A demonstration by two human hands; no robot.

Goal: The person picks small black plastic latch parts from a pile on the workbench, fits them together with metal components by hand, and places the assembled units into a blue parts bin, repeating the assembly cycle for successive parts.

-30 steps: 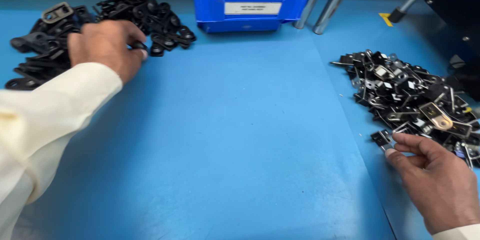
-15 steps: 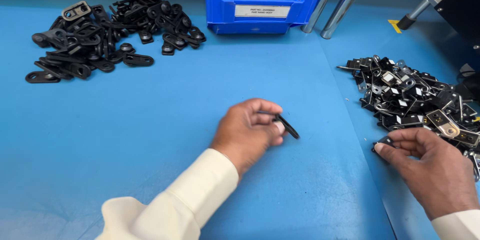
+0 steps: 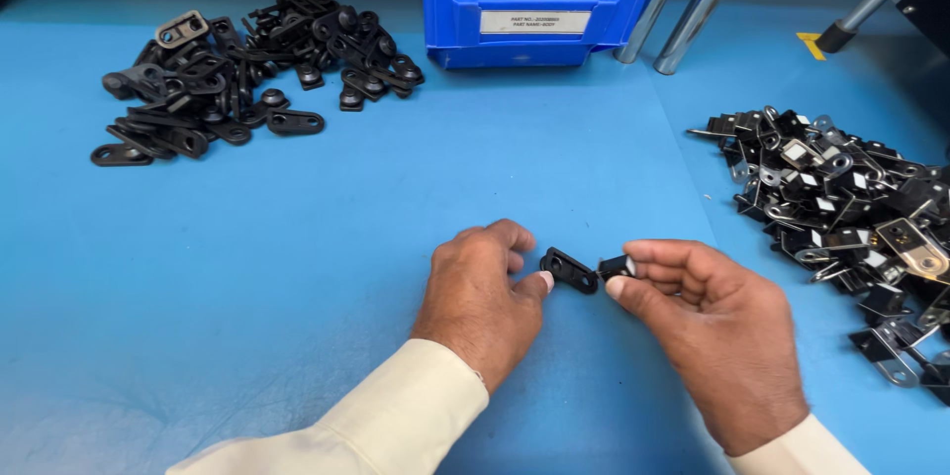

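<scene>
At the far left of the blue worktop [image 3: 297, 267] lies a heap of black flat plastic links [image 3: 237, 64], loosely piled near the back edge. Further right, at the back, stands a blue bin [image 3: 534, 15] holding more dark parts. In the middle foreground the left hand [image 3: 485, 292] pinches a black oval link [image 3: 569, 270] between thumb and fingertips, just above the worktop. Touching or just beside that link, the right hand [image 3: 708, 332] pinches a small black clip [image 3: 617, 265] between thumb and forefinger, other fingers curled. Both cuffs are cream. At the right edge spreads a pile of black and metal clips [image 3: 841, 198].
</scene>
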